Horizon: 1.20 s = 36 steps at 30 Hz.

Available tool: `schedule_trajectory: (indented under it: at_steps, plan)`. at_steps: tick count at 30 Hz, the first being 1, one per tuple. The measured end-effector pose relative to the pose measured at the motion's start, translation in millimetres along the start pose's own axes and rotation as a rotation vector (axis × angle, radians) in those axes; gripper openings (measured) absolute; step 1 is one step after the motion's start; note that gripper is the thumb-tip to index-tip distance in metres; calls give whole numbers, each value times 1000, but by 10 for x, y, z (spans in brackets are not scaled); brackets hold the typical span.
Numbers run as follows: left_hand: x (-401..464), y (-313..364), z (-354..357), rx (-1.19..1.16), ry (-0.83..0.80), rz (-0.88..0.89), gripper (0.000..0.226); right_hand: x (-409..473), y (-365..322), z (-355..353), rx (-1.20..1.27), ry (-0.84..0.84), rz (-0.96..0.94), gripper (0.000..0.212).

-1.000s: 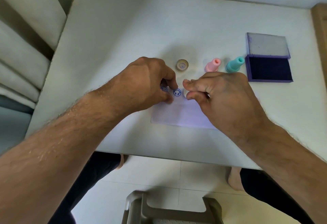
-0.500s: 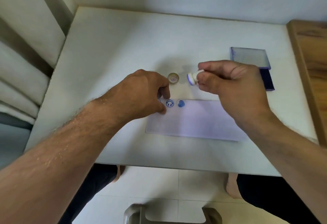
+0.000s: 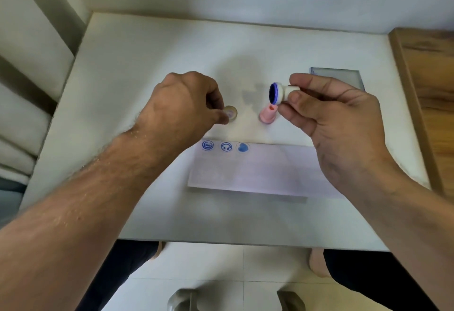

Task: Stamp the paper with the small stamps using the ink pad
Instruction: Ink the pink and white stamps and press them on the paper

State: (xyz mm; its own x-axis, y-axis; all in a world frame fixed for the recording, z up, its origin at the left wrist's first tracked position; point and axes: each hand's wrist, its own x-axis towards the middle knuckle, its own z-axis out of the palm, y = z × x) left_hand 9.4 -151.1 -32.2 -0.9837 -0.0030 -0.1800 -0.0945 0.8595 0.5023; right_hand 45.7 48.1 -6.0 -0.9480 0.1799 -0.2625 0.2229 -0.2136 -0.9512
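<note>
Moved since half a second ago: your right hand (image 3: 344,124) has lifted the white stamp (image 3: 282,94) higher and turned its inked face to the left; your left hand (image 3: 181,106) has left the paper (image 3: 265,173) and gone to the small round cap (image 3: 231,113) just beyond it.
Right grip: thumb and fingertips pinching the white stamp by its stem, held in the air above the bench (image 3: 147,65).
Left grip: fingers curled together at the round cap; you cannot tell whether they are holding it or only touching it.
Paper: near middle of the bench, three blue prints (image 3: 226,146) in a row at its far left corner, the rest blank.
Pink stamp (image 3: 268,114): upright just below the white stamp, between the cap and your right hand.
Ink pad (image 3: 344,77): far right, mostly hidden by your right hand; only its raised lid shows, so the ink surface cannot be judged.
Risk: the wet face may brush your fingers or the pink stamp and smear.
Risk: nothing is pinning the paper now, so a press could slide it and blur the print.
</note>
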Motion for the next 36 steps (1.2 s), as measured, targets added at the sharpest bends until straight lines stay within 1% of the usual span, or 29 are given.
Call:
schedule_trajectory:
  at_steps: [3,7,9,11,12,16,19,22,24,26,29,33,36]
  plan:
    - [34,3,54,-11,-7,26,33,-1,-33,-6,55,-20,45,21]
    - [35,9,143,84,-29,93,49,17,-30,12,100,-76,120,23]
    - [30,6,171,112,-21,129,53,43,-23,18,130,-84,152,22]
    - [26,-4,181,92,-7,140,56,66,-19,14,153,-73,170,21]
    - [29,-6,187,80,-3,137,52,78,-17,9,161,-62,176,20]
    - [34,1,220,54,-16,134,22,106,0,-6,176,-53,180,18]
    - [18,15,210,26,-2,121,15,104,8,-6,175,-74,180,19]
    - [-10,53,179,-83,34,85,14,95,12,-1,230,-106,210,20]
    - [-31,96,157,-173,59,106,15,95,11,2,289,-130,232,22]
    - [-48,140,134,-292,44,136,22,97,12,0,320,-150,237,25]
    - [-50,167,113,-443,7,181,31,104,10,-2,302,-167,223,29]
    - [-38,174,97,-584,-30,179,20,110,-14,-8,298,-164,204,30]
    - [-6,181,71,-809,-46,101,16,108,-24,-9,267,-135,197,23]
